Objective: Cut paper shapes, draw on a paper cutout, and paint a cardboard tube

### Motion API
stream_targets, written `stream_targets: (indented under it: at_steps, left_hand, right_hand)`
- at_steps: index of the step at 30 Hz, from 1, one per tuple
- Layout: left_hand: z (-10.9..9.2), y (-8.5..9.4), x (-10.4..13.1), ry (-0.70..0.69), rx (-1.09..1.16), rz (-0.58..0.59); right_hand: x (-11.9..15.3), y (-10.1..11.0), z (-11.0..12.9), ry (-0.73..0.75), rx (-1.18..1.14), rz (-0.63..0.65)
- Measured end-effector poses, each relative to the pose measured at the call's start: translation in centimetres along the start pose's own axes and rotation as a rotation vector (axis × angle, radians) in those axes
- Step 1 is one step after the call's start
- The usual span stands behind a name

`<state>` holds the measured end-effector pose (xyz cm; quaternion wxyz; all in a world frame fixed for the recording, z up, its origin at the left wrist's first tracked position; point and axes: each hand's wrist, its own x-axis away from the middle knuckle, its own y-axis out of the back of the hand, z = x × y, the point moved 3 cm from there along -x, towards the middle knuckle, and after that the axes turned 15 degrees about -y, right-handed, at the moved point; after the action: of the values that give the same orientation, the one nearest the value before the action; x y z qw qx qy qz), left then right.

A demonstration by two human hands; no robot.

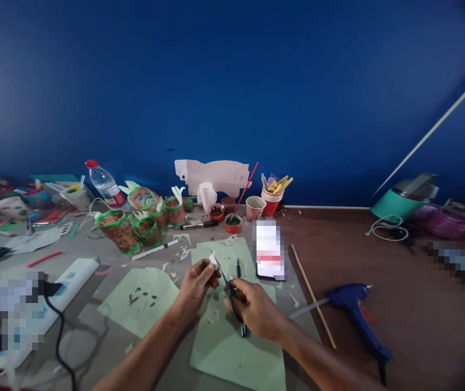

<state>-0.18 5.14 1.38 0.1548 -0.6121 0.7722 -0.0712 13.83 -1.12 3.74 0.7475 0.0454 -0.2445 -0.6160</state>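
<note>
pinching a small white scrap of paper between thumb and fingers of the left hand, up above a pale green sheet. gripping black scissors in the right hand, with fingers curled around the handles and with the blades aimed up at the scrap of paper. too small to tell whether caught between the blades or just beside them. lying on the green sheet, partly hidden by the right hand, a thin black pen. to the left, on another green sheet, some little dark bits. just beyond the right hand, a phone with a blurry screen. farther right, next to a long wooden stick, a blue glue gun. toward the wall, a red brush leaning in a little pot of green paint, near a red cup. to the left of that, brown pots with green rims, and a tilted water bottle.
</note>
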Motion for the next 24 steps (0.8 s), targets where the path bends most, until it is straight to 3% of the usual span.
stream_targets:
  at_steps: [24]
  left_hand:
    - [0.18,0.0,0.47,-0.023,-0.107,0.132]
  right_hand:
    - [0.27,0.02,0.23,-0.029,-0.005,0.035]
